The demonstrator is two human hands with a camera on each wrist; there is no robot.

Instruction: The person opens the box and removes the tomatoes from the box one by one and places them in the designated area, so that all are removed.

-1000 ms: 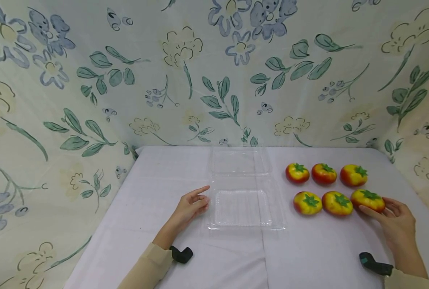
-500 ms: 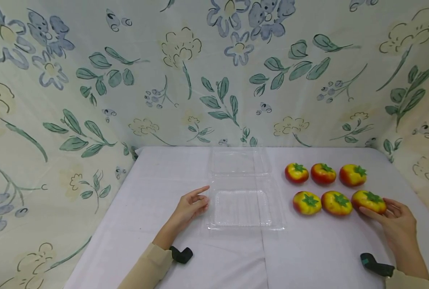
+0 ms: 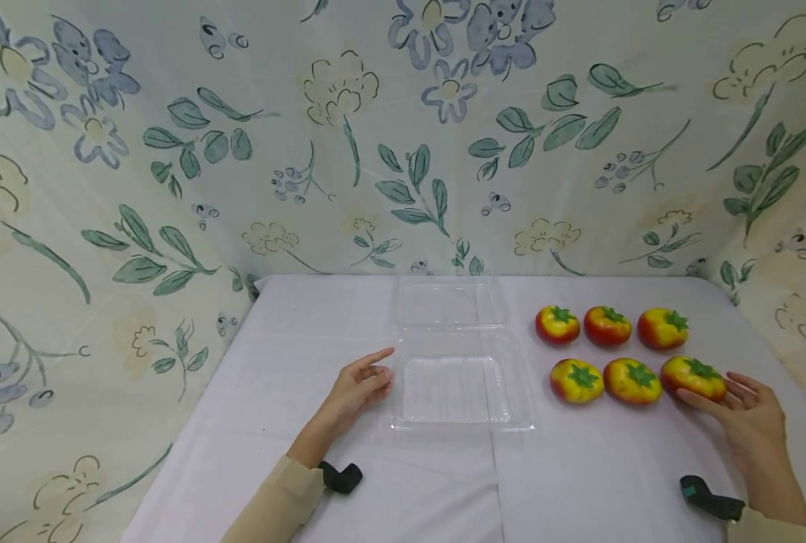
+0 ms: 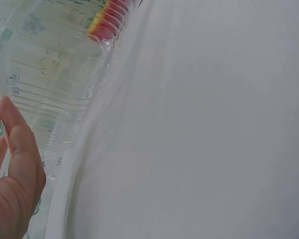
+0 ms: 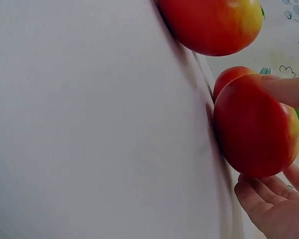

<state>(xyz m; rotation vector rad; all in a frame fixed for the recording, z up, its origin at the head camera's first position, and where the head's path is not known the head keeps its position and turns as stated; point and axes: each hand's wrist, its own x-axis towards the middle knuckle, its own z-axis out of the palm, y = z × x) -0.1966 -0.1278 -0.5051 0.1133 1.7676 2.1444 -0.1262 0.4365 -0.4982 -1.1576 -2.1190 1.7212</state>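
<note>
In the head view my right hand [image 3: 755, 418] is at the front-right toy persimmon [image 3: 693, 378], red and yellow with a green leafy top. Its thumb [image 5: 284, 92] lies against one side of that fruit in the right wrist view. The fingers [image 5: 269, 199] are spread loosely at the other side, seemingly just off it. My left hand [image 3: 351, 392] rests at the left edge of a clear plastic clamshell box [image 3: 457, 388], fingers relaxed. In the left wrist view a fingertip [image 4: 6, 102] is at the box rim; whether it touches is unclear.
Two more persimmons [image 3: 632, 381] complete the front row, beside the held-at one. Behind them stands a back row of three persimmons [image 3: 608, 326]. The box's raised lid [image 3: 452, 303] lies back, near the floral cloth wall [image 3: 416, 151]. A white cloth [image 3: 294, 332] covers the table.
The front-right persimmon has shifted very slightly right, then stays put. My right hand has since drawn a little to the right, its fingers easing off the fruit. My left hand stays still.
</note>
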